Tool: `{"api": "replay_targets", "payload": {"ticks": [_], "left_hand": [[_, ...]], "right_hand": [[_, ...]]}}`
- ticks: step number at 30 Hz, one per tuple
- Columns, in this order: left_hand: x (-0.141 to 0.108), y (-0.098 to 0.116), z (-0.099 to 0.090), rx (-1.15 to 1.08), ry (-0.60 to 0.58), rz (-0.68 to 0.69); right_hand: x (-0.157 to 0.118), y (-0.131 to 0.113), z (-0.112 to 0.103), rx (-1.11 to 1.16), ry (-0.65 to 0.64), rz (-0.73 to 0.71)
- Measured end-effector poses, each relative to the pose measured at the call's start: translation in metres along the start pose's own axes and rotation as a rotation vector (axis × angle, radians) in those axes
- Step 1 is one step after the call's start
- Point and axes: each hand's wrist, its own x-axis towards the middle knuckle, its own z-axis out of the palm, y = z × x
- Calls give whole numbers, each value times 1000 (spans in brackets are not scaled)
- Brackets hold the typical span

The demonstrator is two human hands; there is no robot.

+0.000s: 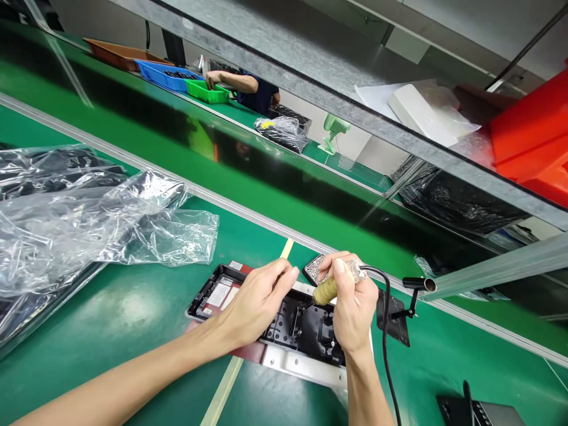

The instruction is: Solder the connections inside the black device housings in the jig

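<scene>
My right hand point(355, 302) grips a soldering iron point(326, 291) by its handle, which is wrapped in yellowish tape. A black cable leaves its clear end, and its tip points down into a long black plastic housing point(310, 331). Over the middle of that housing, my left hand point(261, 296) has its fingers bent and the thumb close to them; whatever they pinch is hidden. The housing lies in a white and dark red fixture point(293, 361), with printed labels point(217, 294) in its left end. Posts and ribs show inside the right part.
An iron holder with a metal tube point(419, 285) stands right of my hands. Behind them is a small dish of metal shavings point(313, 269). Plastic-wrapped parts point(89, 219) lie left. A shelf point(310, 94) crosses overhead. Beyond, a co-worker's hand point(215, 78) is at a green bin point(206, 92).
</scene>
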Motion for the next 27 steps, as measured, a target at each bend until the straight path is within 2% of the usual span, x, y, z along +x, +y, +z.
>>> {"api": "replay_targets", "payload": {"ticks": [4, 7, 10, 18, 27], "left_hand": [[-16, -24, -4, 321, -135, 14], [-20, -35, -3, 565, -209, 41], [-21, -41, -1, 700, -260, 62], [-20, -41, 2, 741, -296, 61], [-23, -44, 4, 753, -296, 79]], "right_hand": [[-3, -1, 6, 232, -13, 67], [-2, 0, 13, 368, 61, 76], [-1, 0, 19, 392, 141, 88], [-1, -2, 26, 350, 265, 40], [1, -3, 28, 333, 292, 28]]}}
